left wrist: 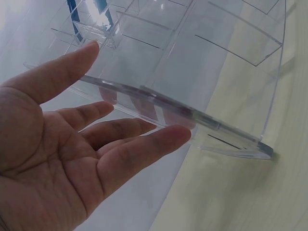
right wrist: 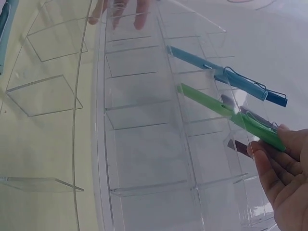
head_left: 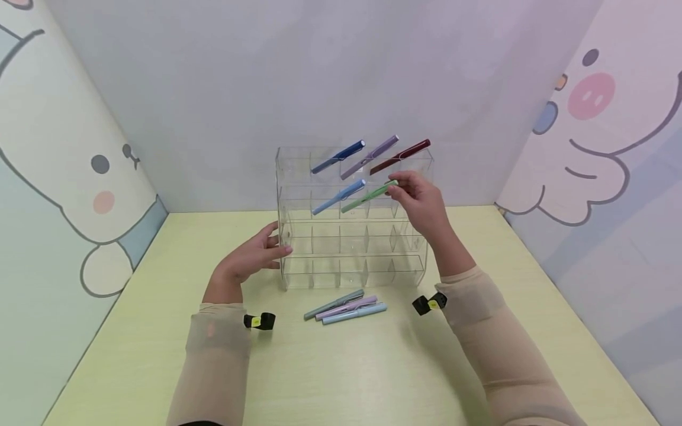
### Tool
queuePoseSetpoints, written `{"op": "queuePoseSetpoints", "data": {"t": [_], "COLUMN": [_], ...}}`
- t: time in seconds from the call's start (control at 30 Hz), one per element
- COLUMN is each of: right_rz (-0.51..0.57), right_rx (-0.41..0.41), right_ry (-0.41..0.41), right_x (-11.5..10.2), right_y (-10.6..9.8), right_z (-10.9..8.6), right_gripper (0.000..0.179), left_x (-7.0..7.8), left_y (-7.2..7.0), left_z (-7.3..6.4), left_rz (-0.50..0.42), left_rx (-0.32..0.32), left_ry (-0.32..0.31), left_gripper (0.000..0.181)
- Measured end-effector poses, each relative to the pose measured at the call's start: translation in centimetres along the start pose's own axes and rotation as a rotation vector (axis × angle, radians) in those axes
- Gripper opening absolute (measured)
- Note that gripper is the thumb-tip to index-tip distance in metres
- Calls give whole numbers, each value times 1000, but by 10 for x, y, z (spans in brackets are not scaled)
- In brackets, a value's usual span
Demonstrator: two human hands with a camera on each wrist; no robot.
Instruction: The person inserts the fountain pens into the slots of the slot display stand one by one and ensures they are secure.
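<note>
A clear acrylic pen rack [head_left: 351,245] with several divided tiers stands upright on the table. My right hand [head_left: 418,201] pinches the capped end of a green pen [head_left: 367,197], whose other end lies in the second tier from the top. Beside it in that tier slants a light blue pen [head_left: 338,197]. The top tier holds a dark blue pen [head_left: 338,157], a purple pen [head_left: 370,157] and a dark red pen [head_left: 399,157]. At the rack's left side is my left hand [left wrist: 62,144], its fingers extended along the side panel, some seen through it.
On the table [head_left: 319,378] in front of the rack lie a grey-green pen [head_left: 333,305], a lilac pen [head_left: 346,309] and a pale blue pen [head_left: 354,313], close together. A wall [head_left: 213,106] stands behind, with cartoon-printed walls at both sides.
</note>
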State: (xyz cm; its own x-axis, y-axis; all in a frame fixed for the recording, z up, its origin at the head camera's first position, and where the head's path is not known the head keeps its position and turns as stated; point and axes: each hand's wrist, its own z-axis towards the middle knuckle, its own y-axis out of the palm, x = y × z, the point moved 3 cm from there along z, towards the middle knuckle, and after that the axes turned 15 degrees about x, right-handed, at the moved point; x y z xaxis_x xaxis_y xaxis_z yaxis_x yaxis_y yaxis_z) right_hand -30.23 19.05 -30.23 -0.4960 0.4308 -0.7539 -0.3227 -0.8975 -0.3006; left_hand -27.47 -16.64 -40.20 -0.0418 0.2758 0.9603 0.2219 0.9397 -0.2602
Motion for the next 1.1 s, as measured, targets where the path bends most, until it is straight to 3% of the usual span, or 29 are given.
{"op": "queuePoseSetpoints", "data": {"t": [0.23,1.1], "right_rz": [-88,-109], "right_rx": [-4,-1], "right_ry": [-27,-88], "right_x": [1,-1], "right_y": [1,0], "right_z": [1,-7], "right_gripper": [33,41], "left_x": [0,0], "left_y": [0,1], "left_z": [0,0], "left_rz": [-27,-6], "left_rx": [-15,-7], "left_ry": [18,6], "left_gripper": [87,88]}}
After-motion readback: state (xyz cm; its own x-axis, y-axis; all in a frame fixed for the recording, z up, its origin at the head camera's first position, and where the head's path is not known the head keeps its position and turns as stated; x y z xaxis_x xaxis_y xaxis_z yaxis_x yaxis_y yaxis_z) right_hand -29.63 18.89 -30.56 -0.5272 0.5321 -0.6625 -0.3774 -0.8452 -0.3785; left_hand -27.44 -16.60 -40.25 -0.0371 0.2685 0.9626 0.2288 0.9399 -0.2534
